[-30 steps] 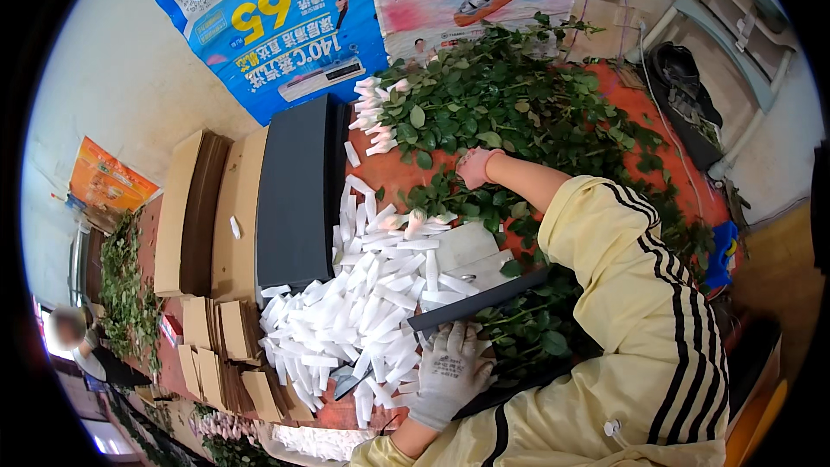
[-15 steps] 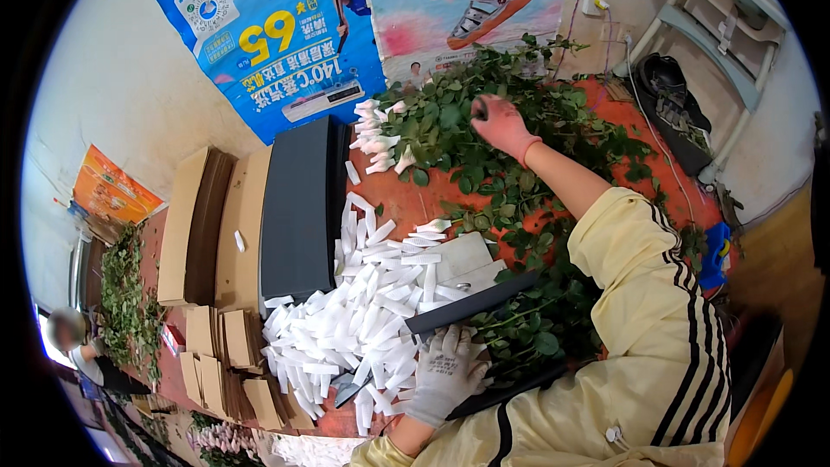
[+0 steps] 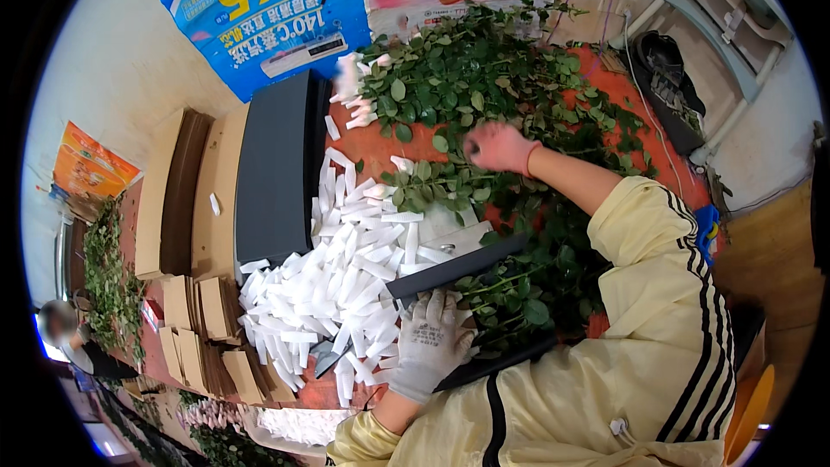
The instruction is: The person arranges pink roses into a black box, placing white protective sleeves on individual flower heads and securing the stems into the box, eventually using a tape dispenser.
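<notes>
Head view: the left hand (image 3: 430, 339), in a pale grey glove, lies at the left end of a black sheet (image 3: 458, 268), its fingers against the raised far edge; whether its grip pinches that edge or merely rests there, I cannot tell; leafy rose stems (image 3: 519, 303) lie along the sheet, to the right of this hand, with black showing on their far and near sides; the right hand (image 3: 500, 149), in a pink glove, is farther away, over rose foliage on the red worktop (image 3: 380, 145); its fingers are curled and blurred, so I cannot tell whether that grip has closed on a stem or is free; a leafy rose spray (image 3: 424, 186) lies just to its left and nearer; the large rose pile (image 3: 484, 78) spreads beyond it, pale sleeved buds (image 3: 359, 112) at the left end; a heap of white sleeves (image 3: 320, 285) lies left of the sheet, with a black stack (image 3: 275, 173) beyond.

Roses like these should be light, with stiff stems, soft leaves and easily bruised buds; thorns are likely, though none can be made out; the stems, well right of the buds, offer the safest hold; the sheet looks light and bendable, best taken by its edge.
</notes>
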Motion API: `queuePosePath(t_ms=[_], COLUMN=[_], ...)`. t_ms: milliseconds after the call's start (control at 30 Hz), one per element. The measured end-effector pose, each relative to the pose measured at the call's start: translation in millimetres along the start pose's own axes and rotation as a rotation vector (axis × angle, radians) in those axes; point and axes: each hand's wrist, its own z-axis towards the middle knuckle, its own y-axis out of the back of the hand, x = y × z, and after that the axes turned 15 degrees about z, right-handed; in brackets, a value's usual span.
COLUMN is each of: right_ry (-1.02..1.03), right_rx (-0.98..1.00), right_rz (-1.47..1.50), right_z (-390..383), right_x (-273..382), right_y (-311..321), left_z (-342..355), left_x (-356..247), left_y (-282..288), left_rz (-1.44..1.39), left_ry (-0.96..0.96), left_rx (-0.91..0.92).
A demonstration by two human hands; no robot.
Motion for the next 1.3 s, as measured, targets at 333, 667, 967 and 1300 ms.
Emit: queuePosePath(t_ms=[333,667,967,1300], right_ry=[0.194,-0.095,-0.158,-0.024], right_rx=[0.311,-0.564,-1.006,-1.512], right_rz=[-0.642,-0.400,0.465,0.075], right_z=[22,-8,-159,-158], right_x=[39,12,-112,-83], right_y=[-69,218,391,344], left_z=[3,-1,6,1], left_x=[0,-1,-4,-3], left_y=[3,-3,-13,-14], left_rz=[-0.018,0.033,0.060,0.125], left_ry=[-0.005,-0.087,-0.009,-0.050], left_rx=[0.012,-0.164,-0.112,-0.090])
